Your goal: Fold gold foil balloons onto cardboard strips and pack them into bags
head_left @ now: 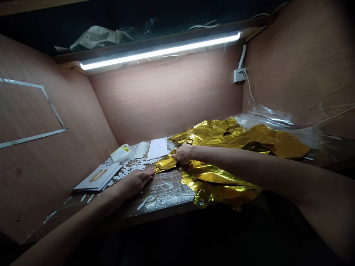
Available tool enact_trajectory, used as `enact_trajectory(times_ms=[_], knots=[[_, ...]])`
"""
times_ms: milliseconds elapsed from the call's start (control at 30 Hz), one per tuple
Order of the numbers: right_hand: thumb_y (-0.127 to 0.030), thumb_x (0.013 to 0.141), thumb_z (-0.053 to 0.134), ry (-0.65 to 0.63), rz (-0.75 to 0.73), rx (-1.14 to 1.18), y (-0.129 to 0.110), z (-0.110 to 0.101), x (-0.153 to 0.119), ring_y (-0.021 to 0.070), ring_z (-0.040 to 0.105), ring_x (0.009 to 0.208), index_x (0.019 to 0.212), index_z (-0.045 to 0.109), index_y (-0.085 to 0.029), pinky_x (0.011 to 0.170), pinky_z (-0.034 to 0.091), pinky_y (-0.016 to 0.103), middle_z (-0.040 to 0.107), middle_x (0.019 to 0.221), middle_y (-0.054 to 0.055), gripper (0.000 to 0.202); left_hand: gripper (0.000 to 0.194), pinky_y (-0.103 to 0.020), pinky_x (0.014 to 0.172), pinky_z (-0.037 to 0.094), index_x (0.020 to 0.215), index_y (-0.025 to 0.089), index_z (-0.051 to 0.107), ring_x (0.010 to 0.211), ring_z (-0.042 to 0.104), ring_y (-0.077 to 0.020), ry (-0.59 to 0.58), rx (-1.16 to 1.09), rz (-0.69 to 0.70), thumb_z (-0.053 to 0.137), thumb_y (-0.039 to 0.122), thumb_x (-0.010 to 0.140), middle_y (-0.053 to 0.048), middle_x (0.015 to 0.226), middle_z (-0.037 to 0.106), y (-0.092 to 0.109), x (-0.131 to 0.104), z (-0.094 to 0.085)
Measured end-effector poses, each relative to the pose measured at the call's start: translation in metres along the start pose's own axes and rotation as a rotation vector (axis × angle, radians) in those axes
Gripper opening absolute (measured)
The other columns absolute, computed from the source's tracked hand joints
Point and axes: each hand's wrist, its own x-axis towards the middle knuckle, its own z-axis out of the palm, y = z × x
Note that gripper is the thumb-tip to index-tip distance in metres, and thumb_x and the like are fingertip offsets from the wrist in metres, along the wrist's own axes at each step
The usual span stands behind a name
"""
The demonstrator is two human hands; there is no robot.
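Note:
A flat gold foil balloon (166, 162) lies between my hands at the middle of the table. My right hand (183, 153) is closed on its far right part, with fingers curled in. My left hand (142, 178) rests low on the table with its fingers stretched out, the tips touching the foil's left end. More gold foil balloons (222, 135) are heaped behind my right forearm. Others (219, 184) spread under that arm and hang over the table's front edge.
Left of the foil lie white paper scraps (130, 170), a white card stack (97, 179) with rubber bands and a white sheet (157, 147). A rubber band (152, 195) lies near the front edge. Clear plastic bags (269, 116) sit back right. Wooden walls and a light tube (161, 50) enclose the table.

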Motion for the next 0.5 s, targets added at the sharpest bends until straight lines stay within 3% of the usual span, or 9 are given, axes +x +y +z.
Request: enact_trajectory(times_ms=[200,300,500], knots=[[-0.019,0.079,0.069,0.004,-0.067,-0.012,-0.004,-0.014,0.005,0.0318,0.066,0.092,0.122,0.071,-0.022,0.071,0.046,0.04,0.071,0.109,0.015,0.043,0.043,-0.038,0.118,0.039,0.134,0.029,0.07,0.132,0.06,-0.028,0.016,-0.021,0.02,0.045,0.041,0.102,-0.001,0.143,0.062,-0.005,0.001,0.003],[-0.018,0.085,0.062,0.075,-0.115,-0.014,-0.001,-0.011,0.0,0.0305,0.065,0.09,0.126,0.069,-0.026,0.072,0.044,0.04,0.071,0.104,0.014,0.041,0.043,-0.037,0.119,0.039,0.135,0.027,0.07,0.133,0.059,-0.0277,0.02,-0.02,0.019,0.044,0.039,0.103,-0.002,0.143,0.062,-0.007,0.001,0.005],[-0.014,0.089,0.06,0.173,-0.157,0.07,0.01,0.009,-0.005,0.026,0.063,0.083,0.142,0.059,-0.033,0.074,0.041,0.039,0.072,0.093,0.009,0.056,0.037,-0.038,0.115,0.044,0.129,0.028,0.073,0.128,0.064,-0.0271,0.073,-0.031,0.032,0.049,0.034,0.101,-0.002,0.137,0.067,-0.004,0.001,0.006]])
